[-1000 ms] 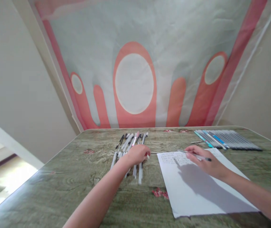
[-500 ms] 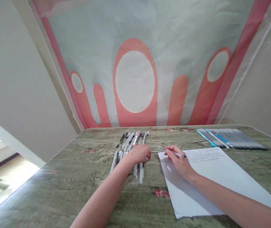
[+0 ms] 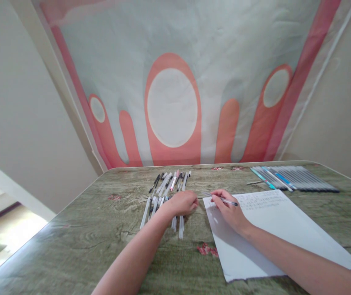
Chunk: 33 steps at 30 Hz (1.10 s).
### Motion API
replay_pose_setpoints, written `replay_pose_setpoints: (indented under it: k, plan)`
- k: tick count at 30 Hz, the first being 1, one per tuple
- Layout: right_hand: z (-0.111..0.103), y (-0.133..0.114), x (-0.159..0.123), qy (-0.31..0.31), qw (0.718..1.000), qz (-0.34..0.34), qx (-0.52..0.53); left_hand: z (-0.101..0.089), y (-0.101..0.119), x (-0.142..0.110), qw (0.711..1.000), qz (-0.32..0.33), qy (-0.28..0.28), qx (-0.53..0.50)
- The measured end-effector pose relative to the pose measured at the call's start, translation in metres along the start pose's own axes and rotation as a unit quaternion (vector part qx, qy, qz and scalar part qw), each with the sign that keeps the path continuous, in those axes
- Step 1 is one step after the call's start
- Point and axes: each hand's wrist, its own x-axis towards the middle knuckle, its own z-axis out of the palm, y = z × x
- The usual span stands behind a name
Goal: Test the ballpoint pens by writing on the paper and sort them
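My right hand (image 3: 229,209) pinches a slim clear pen (image 3: 229,201) with a dark end. It rests over the upper left corner of a white sheet of paper (image 3: 261,246), which bears rows of handwriting along its top. The pen's other end sticks out left past the paper's edge. My left hand (image 3: 185,202) is closed, its fingers curled under, just left of the paper. Beneath and beside it lie loose clear pens (image 3: 145,213), partly covered by the hand and forearm. Whether anything is inside its fingers is hidden.
Behind my left hand lie more pens and caps, among them a pink-and-white pen (image 3: 173,181) and black ones (image 3: 154,183). A neat row of grey pens (image 3: 310,179), with teal and blue ones at its left, lies at the back right. The wood-patterned tabletop (image 3: 80,237) meets a patterned wall.
The left hand has moved slightly right, toward the pen's left end. The right hand still grips the pen over the paper's corner. The whole view has shifted a little.
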Motion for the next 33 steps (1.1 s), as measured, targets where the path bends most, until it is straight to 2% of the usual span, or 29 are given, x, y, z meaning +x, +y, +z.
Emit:
replay_pose_setpoints:
  k: [2, 3, 4, 5, 7, 9, 10, 12, 15, 18, 21, 26, 33]
  plan:
    - [0.000, -0.002, 0.000, 0.005, 1.000, 0.003, 0.003, 0.002, 0.002, 0.006, 0.988, 0.007, 0.056, -0.147]
    - [0.000, -0.002, -0.001, 0.007, 1.000, 0.003, 0.004, 0.004, 0.004, 0.009, 0.967, -0.002, 0.084, -0.239]
    - [0.000, -0.003, -0.001, 0.008, 1.000, 0.000, 0.004, 0.006, 0.007, 0.013, 0.935, -0.022, 0.108, -0.337]
    - [0.000, -0.003, -0.001, 0.010, 1.000, -0.006, 0.002, 0.009, 0.009, 0.016, 0.890, -0.045, 0.127, -0.437]
    - [0.000, -0.002, -0.002, 0.017, 1.000, -0.026, -0.003, 0.016, 0.014, 0.022, 0.773, -0.084, 0.151, -0.610]
    - [0.000, -0.001, -0.002, 0.027, 0.998, -0.051, -0.008, 0.023, 0.019, 0.025, 0.659, -0.111, 0.152, -0.728]
    - [0.000, 0.000, -0.003, 0.032, 0.997, -0.064, -0.009, 0.026, 0.020, 0.026, 0.612, -0.119, 0.147, -0.768]
    - [0.000, 0.000, -0.005, 0.042, 0.995, -0.086, -0.012, 0.030, 0.022, 0.027, 0.540, -0.124, 0.131, -0.822]
    - [0.000, -0.001, -0.009, 0.046, 0.992, -0.117, -0.022, 0.033, 0.022, 0.027, 0.469, -0.117, 0.111, -0.868]
    - [0.001, -0.004, -0.011, 0.036, 0.987, -0.150, -0.038, 0.034, 0.021, 0.028, 0.422, -0.111, 0.108, -0.893]
    - [0.002, -0.006, -0.012, 0.026, 0.983, -0.175, -0.049, 0.035, 0.021, 0.029, 0.398, -0.107, 0.117, -0.904]
    - [0.002, -0.007, -0.012, 0.024, 0.980, -0.189, -0.056, 0.035, 0.023, 0.031, 0.380, -0.126, 0.159, -0.903]
    - [0.002, -0.008, -0.014, 0.016, 0.975, -0.212, -0.065, 0.034, 0.027, 0.029, 0.367, -0.117, 0.126, -0.914]
